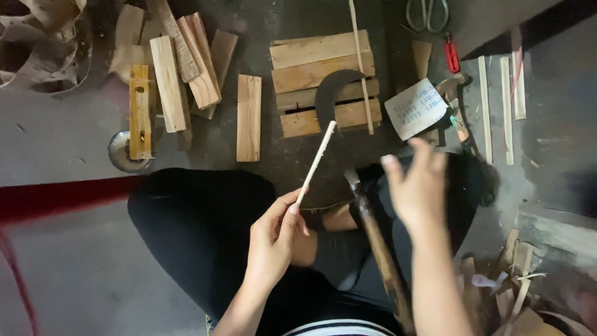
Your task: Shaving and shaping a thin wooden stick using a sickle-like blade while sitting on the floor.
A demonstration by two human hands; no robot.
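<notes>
Two hands: left hand (273,239) pinching one stick (316,163), right hand (415,186) empty.

Motion-blurred right hand (415,186); scissors (427,14) cut off above

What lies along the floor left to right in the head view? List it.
Round metal lid → yellowish wood block → lone upright plank → slatted wooden pallet → white paper label → thin wood strips.

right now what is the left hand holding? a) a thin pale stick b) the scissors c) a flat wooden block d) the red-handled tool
a: the left hand pinches a thin pale stick between its fingertips, its far end pointing up toward the slatted wooden block.
</notes>
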